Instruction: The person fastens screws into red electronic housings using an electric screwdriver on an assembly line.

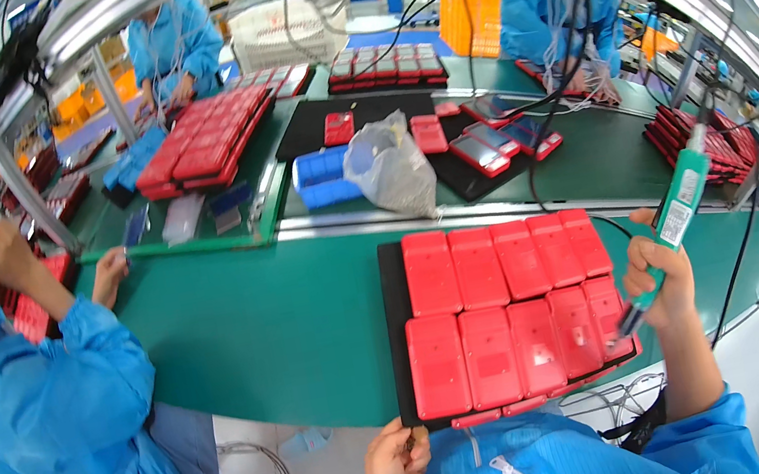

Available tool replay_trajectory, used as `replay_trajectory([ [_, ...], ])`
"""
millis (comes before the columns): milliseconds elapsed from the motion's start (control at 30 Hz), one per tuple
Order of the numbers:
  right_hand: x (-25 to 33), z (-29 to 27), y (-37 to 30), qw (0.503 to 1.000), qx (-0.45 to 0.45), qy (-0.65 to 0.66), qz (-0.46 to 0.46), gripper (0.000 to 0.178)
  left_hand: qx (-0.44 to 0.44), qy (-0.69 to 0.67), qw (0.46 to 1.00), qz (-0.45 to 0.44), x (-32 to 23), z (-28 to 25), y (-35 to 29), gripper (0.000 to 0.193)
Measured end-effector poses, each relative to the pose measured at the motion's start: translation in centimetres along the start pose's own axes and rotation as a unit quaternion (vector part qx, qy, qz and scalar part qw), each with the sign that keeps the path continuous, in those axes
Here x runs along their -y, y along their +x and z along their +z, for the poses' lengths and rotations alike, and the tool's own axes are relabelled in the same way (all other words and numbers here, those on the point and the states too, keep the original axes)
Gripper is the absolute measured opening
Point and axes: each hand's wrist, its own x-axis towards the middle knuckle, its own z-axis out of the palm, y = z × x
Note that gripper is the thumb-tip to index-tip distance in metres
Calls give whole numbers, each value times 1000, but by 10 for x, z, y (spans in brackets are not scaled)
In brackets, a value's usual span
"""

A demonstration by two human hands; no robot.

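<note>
My right hand (663, 278) is wrapped round a green electric screwdriver (682, 202), its dark tip angled down at the right end of the red cases. Below that tip, red plastic cases (490, 356) lie in two rows on a black tray (398, 310), backs up, with small holes at their corners. More red edges show beneath the front row. At the tray's front left corner is my left hand (397, 465), its fingers closed together; a small brownish thing shows between them, too small to name.
A co-worker in blue (52, 396) sits close on the left. Across the green bench (241, 312) stand a plastic bag of small parts (394, 173), a blue bin (322, 176) and stacked red cases (205, 141). The screwdriver's cord and dark cables (745, 249) hang on the right.
</note>
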Motion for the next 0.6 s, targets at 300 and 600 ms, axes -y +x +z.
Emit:
replay_trajectory([
  [300,-5,-122,-17,956,-131,-48,257,40,-23,26,999,2,3,13,2,27],
  [600,-4,-94,-12,966,-79,-73,234,29,-42,103,994,-2,3,43,-1,30],
])
